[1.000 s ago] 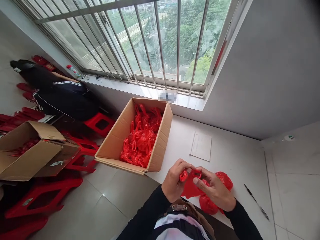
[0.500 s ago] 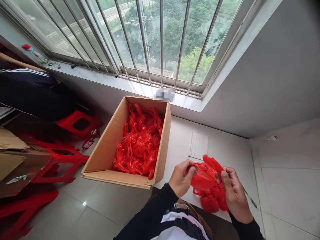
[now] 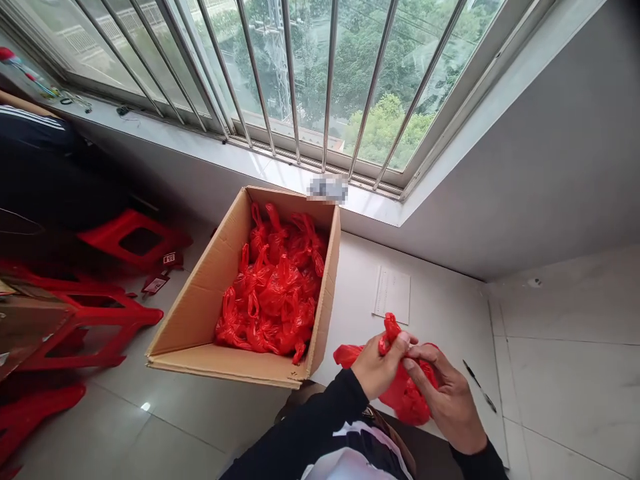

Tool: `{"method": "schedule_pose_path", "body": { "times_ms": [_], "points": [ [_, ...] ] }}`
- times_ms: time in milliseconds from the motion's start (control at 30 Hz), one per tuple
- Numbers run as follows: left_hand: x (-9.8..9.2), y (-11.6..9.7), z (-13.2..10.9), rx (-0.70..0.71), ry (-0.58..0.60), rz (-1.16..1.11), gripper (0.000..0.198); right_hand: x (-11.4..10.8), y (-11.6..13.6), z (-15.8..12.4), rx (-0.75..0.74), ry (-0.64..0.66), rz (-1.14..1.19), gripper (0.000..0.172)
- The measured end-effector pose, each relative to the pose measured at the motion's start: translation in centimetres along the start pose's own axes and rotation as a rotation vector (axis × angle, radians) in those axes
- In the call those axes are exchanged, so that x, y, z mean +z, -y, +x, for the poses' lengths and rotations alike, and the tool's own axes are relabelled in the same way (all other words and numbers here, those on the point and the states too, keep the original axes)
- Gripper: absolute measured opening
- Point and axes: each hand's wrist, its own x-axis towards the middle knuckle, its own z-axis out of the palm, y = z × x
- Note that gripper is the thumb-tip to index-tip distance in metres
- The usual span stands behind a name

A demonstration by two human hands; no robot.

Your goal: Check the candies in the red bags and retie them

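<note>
A paper (image 3: 391, 293) lies on the tabletop (image 3: 440, 303) beyond the left hand (image 3: 377, 368), a pen (image 3: 480, 387) right of the right hand (image 3: 453, 397); left of both is a box (image 3: 200, 300) holding bags (image 3: 280, 287), with stools (image 3: 109, 237) farther left.

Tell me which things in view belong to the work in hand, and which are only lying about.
Likely in the work: held red plastic bag; boxed red plastic bags; open cardboard box.
Likely just lying about: black pen; paper sheet.

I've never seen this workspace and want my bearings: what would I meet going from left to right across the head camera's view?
Red stool beneath the windowsill, open cardboard box, left hand, right hand, black pen.
</note>
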Motion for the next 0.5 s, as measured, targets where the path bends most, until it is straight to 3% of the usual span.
{"method": "schedule_pose_path", "body": {
  "times_ms": [133, 200, 333, 500],
  "points": [
    [-0.7, -0.6, 0.0, -0.084, 0.042, -0.216, 0.038, -0.3, 0.3, 0.6, 0.061, 0.011, 0.061, 0.03],
    [-1.2, -1.1, 0.2, -0.081, 0.063, -0.236, 0.034, -0.5, 0.6, 0.8, 0.076, -0.044, 0.112, 0.028],
    [-1.4, -1.5, 1.5, -0.085, 0.007, -0.155, 0.036, -1.2, 1.7, 0.7, 0.006, -0.235, 0.146, 0.022],
    [0.6, -2.1, 1.4, -0.012, 0.11, 0.006, 0.024, -1.4, 2.6, 0.7, -0.114, -0.169, -0.06, 0.017]
  ]
}}
